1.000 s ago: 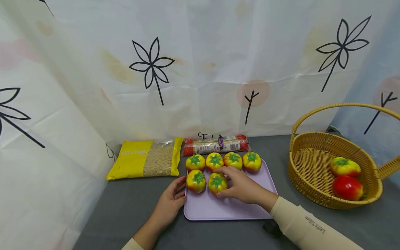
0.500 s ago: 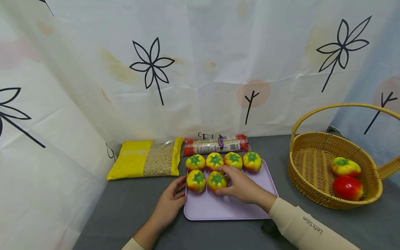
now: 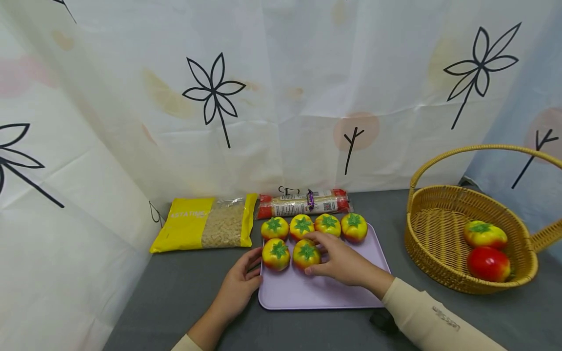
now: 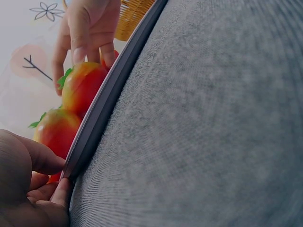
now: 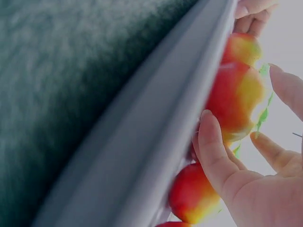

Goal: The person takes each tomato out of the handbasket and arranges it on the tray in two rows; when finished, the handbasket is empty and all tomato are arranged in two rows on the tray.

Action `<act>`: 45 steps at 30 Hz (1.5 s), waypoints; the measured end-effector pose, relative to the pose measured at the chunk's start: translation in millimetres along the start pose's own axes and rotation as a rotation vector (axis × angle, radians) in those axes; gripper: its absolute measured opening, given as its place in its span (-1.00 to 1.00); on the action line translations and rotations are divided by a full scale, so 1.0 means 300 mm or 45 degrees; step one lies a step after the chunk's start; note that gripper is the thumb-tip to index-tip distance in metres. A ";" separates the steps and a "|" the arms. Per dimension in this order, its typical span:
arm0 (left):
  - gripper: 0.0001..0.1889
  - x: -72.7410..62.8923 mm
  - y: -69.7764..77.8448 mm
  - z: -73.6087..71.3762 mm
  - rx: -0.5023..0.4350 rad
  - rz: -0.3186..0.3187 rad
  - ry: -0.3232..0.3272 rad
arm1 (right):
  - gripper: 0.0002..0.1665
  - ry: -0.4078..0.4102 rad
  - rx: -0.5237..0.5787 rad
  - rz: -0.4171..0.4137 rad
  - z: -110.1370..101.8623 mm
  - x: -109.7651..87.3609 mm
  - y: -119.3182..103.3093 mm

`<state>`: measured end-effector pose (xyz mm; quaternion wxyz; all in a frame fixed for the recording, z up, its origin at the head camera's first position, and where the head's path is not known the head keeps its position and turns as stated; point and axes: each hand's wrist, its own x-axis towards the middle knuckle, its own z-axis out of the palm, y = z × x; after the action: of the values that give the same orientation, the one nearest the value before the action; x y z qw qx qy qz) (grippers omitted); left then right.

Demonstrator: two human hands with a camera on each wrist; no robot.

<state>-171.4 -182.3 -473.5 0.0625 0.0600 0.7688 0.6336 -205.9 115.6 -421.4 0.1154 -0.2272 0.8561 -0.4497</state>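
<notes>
A lilac tray (image 3: 320, 292) carries several glossy red-and-yellow fruits, each with a green star-shaped leaf cap. They form a back row and a shorter front row. My left hand (image 3: 239, 278) pinches the tray's left rim between thumb and fingers, as the left wrist view shows. My right hand (image 3: 342, 261) curls thumb and fingers round the right-hand fruit (image 3: 306, 254) of the front row, which sits on the tray. In the right wrist view the thumb and fingertips lie on either side of this fruit (image 5: 236, 99). Beside it, nearer my left hand, sits another front-row fruit (image 3: 275, 254).
A wicker basket (image 3: 414, 243) with a tall handle stands at right, holding a yellow-and-red fruit (image 3: 483, 234) and a red one (image 3: 488, 263). Behind the tray lies a red-ended packet (image 3: 291, 204); a yellow bag (image 3: 186, 224) is at left. Patterned cloth (image 3: 307, 97) hangs behind.
Hardly anything differs. The right forearm and sleeve shift very slightly; both hands, the tray and the fruits keep their places.
</notes>
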 end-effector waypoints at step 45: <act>-0.31 0.001 -0.009 -0.003 -0.025 -0.002 -0.001 | -0.41 0.249 0.309 -0.352 -0.439 -0.304 0.088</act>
<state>-171.8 -183.6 -475.9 0.0640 0.0591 0.7626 0.6410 -187.1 268.1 -368.9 -0.0045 -0.2820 0.7634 -0.5810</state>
